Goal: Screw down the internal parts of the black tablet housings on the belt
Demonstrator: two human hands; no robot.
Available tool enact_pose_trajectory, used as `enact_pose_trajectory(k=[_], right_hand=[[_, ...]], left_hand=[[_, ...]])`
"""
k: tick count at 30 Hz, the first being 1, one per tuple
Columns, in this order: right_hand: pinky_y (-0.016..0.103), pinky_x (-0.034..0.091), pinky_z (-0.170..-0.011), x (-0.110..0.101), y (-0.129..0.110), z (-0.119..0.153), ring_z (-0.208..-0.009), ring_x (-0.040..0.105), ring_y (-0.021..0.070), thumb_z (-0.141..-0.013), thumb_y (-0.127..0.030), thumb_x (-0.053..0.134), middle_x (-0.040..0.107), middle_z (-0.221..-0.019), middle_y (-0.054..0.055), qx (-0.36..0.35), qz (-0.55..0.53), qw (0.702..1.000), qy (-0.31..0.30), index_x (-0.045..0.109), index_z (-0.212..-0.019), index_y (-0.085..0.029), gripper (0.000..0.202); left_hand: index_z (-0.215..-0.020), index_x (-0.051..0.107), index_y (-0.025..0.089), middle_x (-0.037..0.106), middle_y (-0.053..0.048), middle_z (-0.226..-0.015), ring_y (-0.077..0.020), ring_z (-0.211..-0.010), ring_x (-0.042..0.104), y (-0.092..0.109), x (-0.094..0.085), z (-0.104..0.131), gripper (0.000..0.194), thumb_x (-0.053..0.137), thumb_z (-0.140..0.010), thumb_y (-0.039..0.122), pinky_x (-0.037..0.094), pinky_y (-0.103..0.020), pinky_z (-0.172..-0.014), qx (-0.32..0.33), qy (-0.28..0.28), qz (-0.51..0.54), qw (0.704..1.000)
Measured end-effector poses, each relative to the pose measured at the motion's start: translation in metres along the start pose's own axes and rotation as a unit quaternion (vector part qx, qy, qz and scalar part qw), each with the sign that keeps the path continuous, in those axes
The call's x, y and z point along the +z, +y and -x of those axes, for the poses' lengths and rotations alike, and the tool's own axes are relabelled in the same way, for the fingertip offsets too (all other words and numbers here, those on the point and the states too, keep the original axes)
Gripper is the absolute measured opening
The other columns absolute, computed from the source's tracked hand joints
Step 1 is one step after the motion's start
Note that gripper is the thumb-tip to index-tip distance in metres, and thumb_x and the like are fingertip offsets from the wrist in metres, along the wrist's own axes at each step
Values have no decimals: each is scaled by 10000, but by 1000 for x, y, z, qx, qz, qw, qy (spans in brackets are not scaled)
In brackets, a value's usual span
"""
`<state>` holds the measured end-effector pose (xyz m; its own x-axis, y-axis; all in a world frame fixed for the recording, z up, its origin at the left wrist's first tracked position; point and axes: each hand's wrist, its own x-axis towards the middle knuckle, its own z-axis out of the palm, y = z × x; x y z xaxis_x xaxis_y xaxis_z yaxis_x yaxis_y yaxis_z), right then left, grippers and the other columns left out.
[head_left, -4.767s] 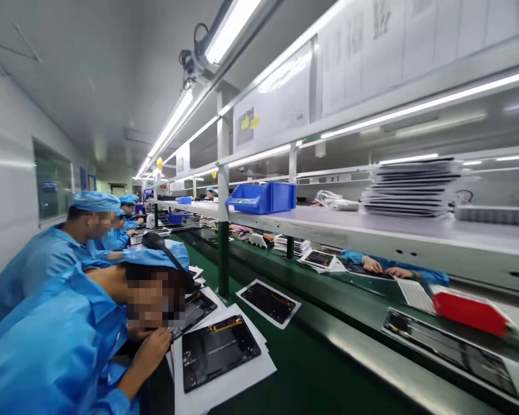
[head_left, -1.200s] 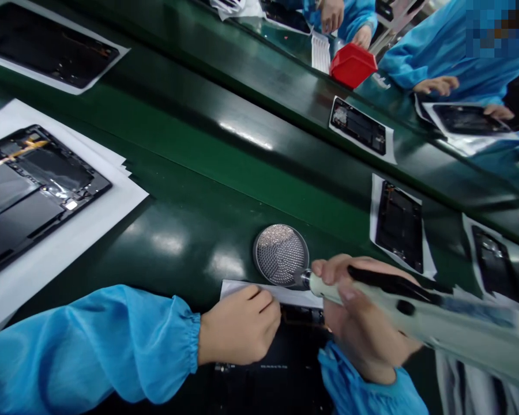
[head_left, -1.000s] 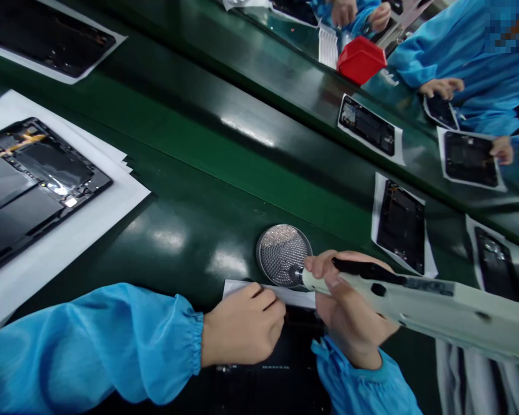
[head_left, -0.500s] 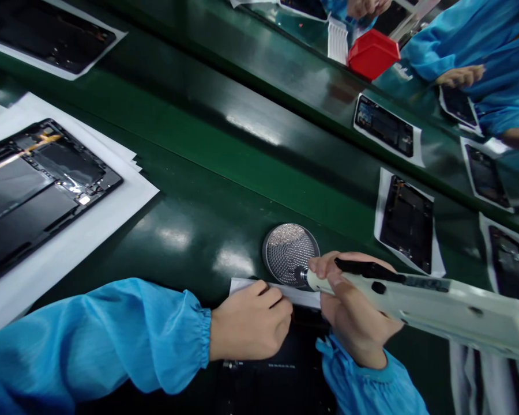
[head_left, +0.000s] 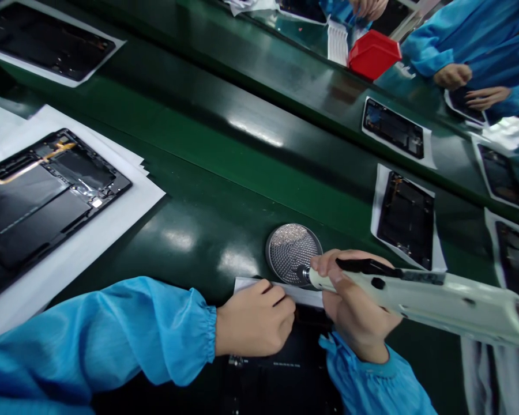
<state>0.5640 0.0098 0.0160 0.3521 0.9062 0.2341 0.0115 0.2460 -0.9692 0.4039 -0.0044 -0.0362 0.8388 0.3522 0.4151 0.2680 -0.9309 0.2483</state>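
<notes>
My right hand [head_left: 358,311] is wrapped round a pale electric screwdriver [head_left: 424,297] with a black lever along its top. The screwdriver's tip reaches over a round dish [head_left: 293,253] with a dimpled, metallic-looking surface; whether a screw sits on the bit is too small to tell. My left hand [head_left: 257,320] is closed, its fingers curled down at the far edge of an opened black tablet [head_left: 285,383]. Its fingertips are hidden, so what they pinch does not show. White paper [head_left: 303,295] sticks out beyond the tablet's far edge, between my hands and the dish.
At left, another opened tablet [head_left: 47,190] lies on stacked white sheets [head_left: 125,210]. More tablets on paper, such as one at right [head_left: 406,219], line the green bench [head_left: 190,155]. Across it are a red bin [head_left: 374,55] and a co-worker's hands [head_left: 471,86].
My hands, the screwdriver and the dish keep nearly the same places relative to each other; the view has shifted slightly. Across the bench, the co-worker's hands have come together over a tablet.
</notes>
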Motion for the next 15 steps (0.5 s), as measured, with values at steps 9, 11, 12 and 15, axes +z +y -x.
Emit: enact_pose_trajectory(k=[9,11,12,15], right_hand=[[359,507,-641,-20,-32,24,-659,557,158,-786,-108,678,586,-708,-3,-8,-35,999,-27,711,-1001,-236,253],[363,515,-638,-22,-33,35,-659,558,158,-796,-98,664,603,-730,3,-2,-25,998,-51,705,-1027,-238,273],[370,521,-643,-23,-31,39,-664,563,161,-806,-98,657,610,-739,5,3,-16,998,-64,701,-1043,-242,281],[396,537,-675,-23,-25,48,-691,577,174,-836,-102,643,625,-761,7,10,1,996,-91,687,-1086,-257,298]], left_hand=[[-903,678,61,609,-120,-842,-214,-762,541,-3,7,4,297,403,-994,124,422,-357,-629,-2,10,0,1000],[-858,670,69,592,-105,-817,-213,-752,534,-3,6,3,290,417,-988,125,413,-353,-621,-8,14,9,1000],[-835,664,74,586,-100,-807,-212,-749,531,-3,5,2,288,425,-986,125,409,-349,-619,-12,15,13,1000],[-808,656,81,578,-94,-796,-209,-749,528,-3,4,1,285,437,-984,124,400,-343,-616,-16,18,13,1000]])
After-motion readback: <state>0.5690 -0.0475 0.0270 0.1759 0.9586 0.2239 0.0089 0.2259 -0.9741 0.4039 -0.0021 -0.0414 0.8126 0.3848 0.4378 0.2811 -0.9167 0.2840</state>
